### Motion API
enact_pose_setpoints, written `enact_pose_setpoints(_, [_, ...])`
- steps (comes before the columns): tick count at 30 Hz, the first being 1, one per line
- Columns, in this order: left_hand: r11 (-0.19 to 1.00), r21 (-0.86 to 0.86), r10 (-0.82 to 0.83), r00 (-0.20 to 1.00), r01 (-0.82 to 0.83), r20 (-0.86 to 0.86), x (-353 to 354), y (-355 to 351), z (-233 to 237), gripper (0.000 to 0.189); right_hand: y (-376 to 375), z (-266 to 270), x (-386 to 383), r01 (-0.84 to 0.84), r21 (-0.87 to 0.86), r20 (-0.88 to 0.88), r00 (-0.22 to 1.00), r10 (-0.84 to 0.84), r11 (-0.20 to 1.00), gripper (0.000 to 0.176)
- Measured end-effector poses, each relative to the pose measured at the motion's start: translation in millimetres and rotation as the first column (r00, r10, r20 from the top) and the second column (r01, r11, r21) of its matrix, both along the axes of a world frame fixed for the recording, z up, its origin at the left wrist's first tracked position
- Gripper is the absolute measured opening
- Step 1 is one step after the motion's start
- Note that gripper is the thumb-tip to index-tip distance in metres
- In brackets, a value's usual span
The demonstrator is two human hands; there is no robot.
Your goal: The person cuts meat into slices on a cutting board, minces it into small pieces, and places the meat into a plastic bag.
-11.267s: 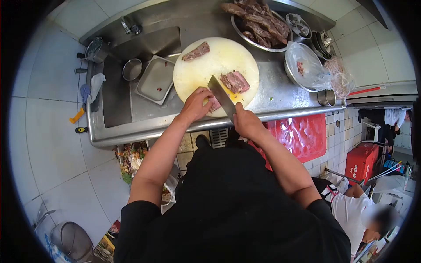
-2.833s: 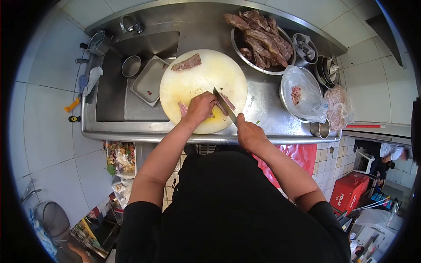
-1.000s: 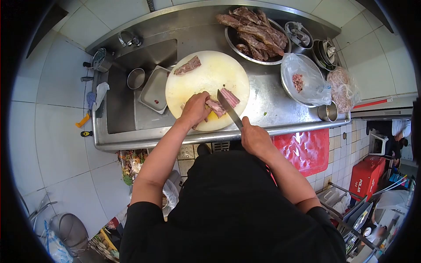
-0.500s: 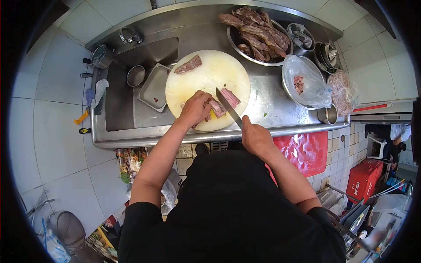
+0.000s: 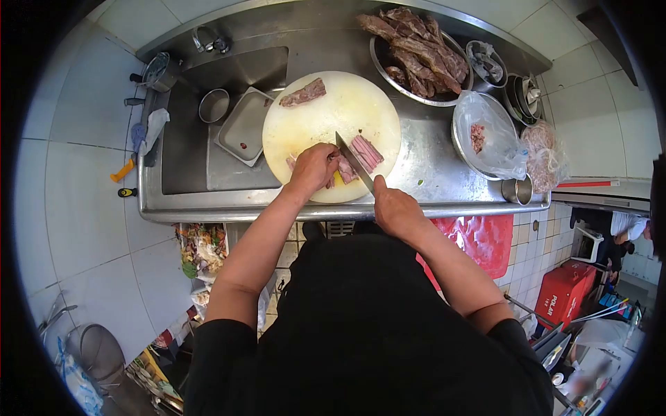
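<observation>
On a round, pale cutting board (image 5: 350, 107), my left hand (image 5: 313, 168) presses curled fingers onto a piece of meat (image 5: 346, 170). My right hand (image 5: 398, 208) grips a knife (image 5: 355, 162) by its handle, which the fingers mostly cover. The blade slants across the board, right against the cut end of that piece. Just right of the blade lie several thin meat strips (image 5: 366, 153), side by side. A longer chunk of meat (image 5: 303, 92) rests near the board's upper left edge. Part of the meat under my left hand is hidden.
Behind the board, a large metal bowl (image 5: 452, 102) holds big meat slabs (image 5: 423, 52). A plastic bag (image 5: 489, 139) with chopped meat sits in another bowl to the right. Left are the sink (image 5: 184, 170), a metal tray (image 5: 232, 142) and a pot (image 5: 214, 105). A metal cup (image 5: 517, 191) stands near the counter's right end.
The camera view has shifted slightly. The knife has moved a little left relative to the strips, closer to my left fingers. Both hands keep their holds.
</observation>
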State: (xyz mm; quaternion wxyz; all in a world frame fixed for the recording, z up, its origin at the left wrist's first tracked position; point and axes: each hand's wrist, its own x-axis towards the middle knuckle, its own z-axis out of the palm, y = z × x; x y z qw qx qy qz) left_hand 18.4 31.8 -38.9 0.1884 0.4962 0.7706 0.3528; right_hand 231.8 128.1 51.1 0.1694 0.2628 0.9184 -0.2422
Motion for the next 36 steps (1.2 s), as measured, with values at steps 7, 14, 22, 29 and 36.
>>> enact_pose_setpoints(7, [0.999,0.001,0.032,0.995,-0.032,0.099,0.5,-2.2,-5.1,0.018,1.3,-21.9,-18.0,0.087,-0.034,0.02,0.996,-0.087,0.996,0.022])
enact_pose_setpoints(14, [0.999,-0.014,-0.041,0.999,0.041,0.004,-2.0,-5.9,-4.7,0.02,5.2,8.8,-25.1,0.111,-0.046,-0.005,0.994,-0.112,0.993,0.023])
enact_pose_setpoints(22, [0.999,0.036,-0.03,0.999,0.029,0.031,-1.3,-4.2,-14.8,0.02,-0.9,17.5,-7.7,0.047,-0.031,0.056,0.997,-0.046,0.998,0.022])
enact_pose_setpoints(29, [0.998,0.054,-0.017,1.0,0.017,-0.001,1.2,-7.5,-16.6,0.02,-5.3,-11.2,-21.0,0.059,0.005,0.092,0.994,-0.059,0.998,0.021])
enact_pose_setpoints(36, [0.997,0.067,-0.039,0.997,0.034,0.068,-3.2,-4.7,-15.5,0.018,5.6,-20.2,-39.7,0.091,-0.009,-0.019,0.996,-0.091,0.996,0.026])
